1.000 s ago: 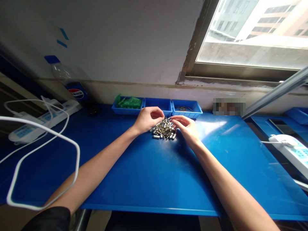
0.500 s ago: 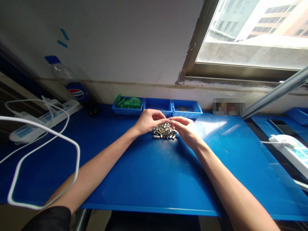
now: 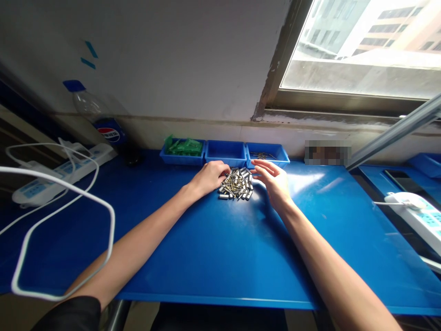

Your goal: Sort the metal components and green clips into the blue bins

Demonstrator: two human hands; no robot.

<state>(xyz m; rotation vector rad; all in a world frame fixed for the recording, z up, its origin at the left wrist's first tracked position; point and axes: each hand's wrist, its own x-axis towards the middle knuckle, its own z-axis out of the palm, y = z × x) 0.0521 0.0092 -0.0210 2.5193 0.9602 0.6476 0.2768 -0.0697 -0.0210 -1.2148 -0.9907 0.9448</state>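
Observation:
A small heap of metal parts (image 3: 237,185) lies on the blue tabletop, mixing thin brass-coloured screw-like pieces with short silver and dark blocks. At the heap's left edge is my left hand (image 3: 209,178), its fingers curled down and closed; whatever is between the fingertips is hidden. To the right of the heap, my right hand (image 3: 274,180) hovers with fingers spread apart and no object visible in it. Its fingertips point toward the heap, in front of the right-hand blue bin (image 3: 283,156).
Behind the heap, a middle blue bin (image 3: 225,154) stands beside a bin (image 3: 182,159) of green plastic bags (image 3: 184,147). The right bin holds several thin pieces. At left are a cola bottle (image 3: 108,131), a power strip (image 3: 37,188) and a looping white cable (image 3: 112,225); another strip (image 3: 427,218) is at right.
My hands have moved apart from where their fingertips met above the heap. The left has lowered to the heap's left edge; the right has shifted right and its fingers have spread.

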